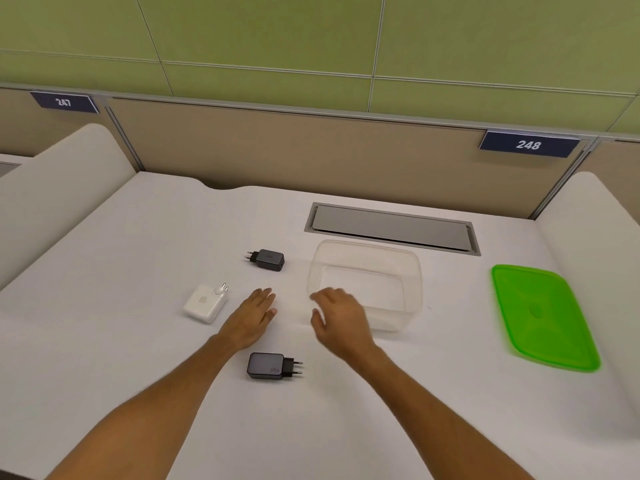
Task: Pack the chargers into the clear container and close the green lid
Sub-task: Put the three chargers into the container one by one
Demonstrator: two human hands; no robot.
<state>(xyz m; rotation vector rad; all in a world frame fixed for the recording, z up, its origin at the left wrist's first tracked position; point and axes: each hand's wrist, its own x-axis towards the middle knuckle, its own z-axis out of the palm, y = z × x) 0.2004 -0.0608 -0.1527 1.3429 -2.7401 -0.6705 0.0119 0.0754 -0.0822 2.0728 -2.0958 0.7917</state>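
On the white worktop (138,341), three chargers lying loose, none inside the clear container (412,271), itself standing open and empty just ahead of the right hand (341,322). Green lid (543,317) flat on the worktop well to the right of the container, apart from it. White charger (204,303) to the left of the left hand (251,320), prongs pointing up and away. Far black charger (270,260) beyond the left hand, prongs to the left, between the white one and the container's left wall. Near black charger (265,366) between the two forearms, close below the left wrist, prongs to the right (a faint marking on its top face, too small to read for sure). Left hand flat, fingers straight and together, palm down, holding nothing. Right hand loosely spread, fingers slightly curled, empty, its fingertips over the container's near left corner; contact with the rim not clear through the motion blur. Behind the container, a grey cable hatch (393,226) set into the worktop. On the divider beyond, number plates 247 (64,102) and 248 (528,144).
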